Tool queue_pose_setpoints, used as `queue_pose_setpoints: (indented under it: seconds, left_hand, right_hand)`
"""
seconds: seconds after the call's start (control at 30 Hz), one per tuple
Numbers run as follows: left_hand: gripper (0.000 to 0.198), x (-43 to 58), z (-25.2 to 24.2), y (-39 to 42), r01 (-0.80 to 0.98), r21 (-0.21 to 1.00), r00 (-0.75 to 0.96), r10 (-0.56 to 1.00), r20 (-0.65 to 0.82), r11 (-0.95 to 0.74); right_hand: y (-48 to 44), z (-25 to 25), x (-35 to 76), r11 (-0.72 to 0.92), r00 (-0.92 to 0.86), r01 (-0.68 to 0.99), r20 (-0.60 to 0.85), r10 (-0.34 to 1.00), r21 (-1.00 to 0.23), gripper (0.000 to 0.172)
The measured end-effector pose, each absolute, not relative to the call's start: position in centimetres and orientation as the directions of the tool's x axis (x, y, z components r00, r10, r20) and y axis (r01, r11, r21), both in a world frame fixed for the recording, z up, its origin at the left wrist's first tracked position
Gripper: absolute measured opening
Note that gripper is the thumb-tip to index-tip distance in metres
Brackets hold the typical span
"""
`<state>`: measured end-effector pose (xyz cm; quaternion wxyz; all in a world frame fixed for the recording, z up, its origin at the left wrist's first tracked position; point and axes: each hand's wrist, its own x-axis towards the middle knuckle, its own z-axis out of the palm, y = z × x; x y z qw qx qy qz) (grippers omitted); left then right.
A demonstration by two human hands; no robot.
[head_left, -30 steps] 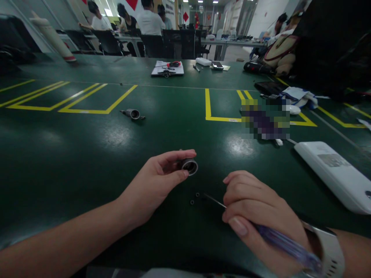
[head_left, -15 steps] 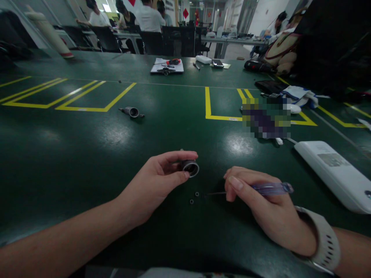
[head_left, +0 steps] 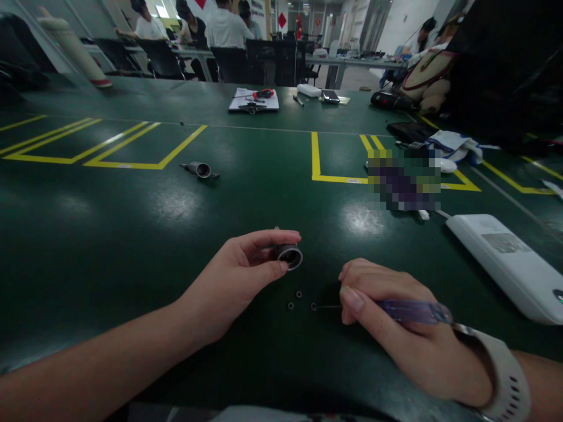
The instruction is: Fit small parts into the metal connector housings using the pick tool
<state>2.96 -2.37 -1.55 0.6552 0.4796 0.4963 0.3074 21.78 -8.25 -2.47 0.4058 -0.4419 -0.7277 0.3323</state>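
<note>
My left hand (head_left: 240, 275) pinches a small grey metal cylinder (head_left: 288, 255) between thumb and forefinger, just above the green table (head_left: 132, 246), its open end facing me. My right hand (head_left: 396, 319) grips a screwdriver with a clear purple handle (head_left: 413, 310). Its thin shaft points left and lies low, with the tip (head_left: 314, 306) at a small dark nut. Two more small nuts (head_left: 294, 299) lie on the table just left of the tip, below the cylinder. A white watch band sits on my right wrist.
A second metal part (head_left: 200, 170) lies further back on the left. A long white device (head_left: 505, 264) sits at the right, with a blurred patch behind it. Yellow tape outlines mark the table. Papers, tools and bags lie at the far edge; several people sit beyond.
My right hand turned the screwdriver from pointing up-left with the handle toward me to lying flat, then lowered its tip to a nut. The left hand stayed put.
</note>
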Motion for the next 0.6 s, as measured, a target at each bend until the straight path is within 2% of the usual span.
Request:
queue_pose_setpoints:
  seconds: [0.1, 0.23, 0.37, 0.6]
  left_hand:
    - [0.029, 2.97, -1.53, -2.4, 0.073, 0.935, 0.314, 0.882, -0.352, 0.347]
    - [0.03, 2.97, -1.57, -2.46, 0.069, 0.931, 0.322, 0.876, -0.36, 0.357]
    - [0.029, 3.0, -1.63, -2.47, 0.041, 0.936, 0.318, 0.884, -0.343, 0.349]
    - [0.029, 3.05, -1.61, -2.46, 0.042, 0.942, 0.323, 0.888, -0.327, 0.332]
  right_hand:
    - [-8.29, -2.34, 21.66, 0.334, -0.223, 0.411, 0.261, 0.939, -0.849, 0.033]
    - [-7.88, -2.75, 21.64, 0.213, -0.125, 0.376, 0.178, 0.976, -0.902, 0.034]
    - [-7.79, -3.16, 21.62, 0.381, -0.272, 0.351, 0.296, 0.915, -0.855, 0.027]
    - [-8.38, -3.14, 21.57, 0.651, -0.503, 0.373, 0.446, 0.74, -0.661, 0.013]
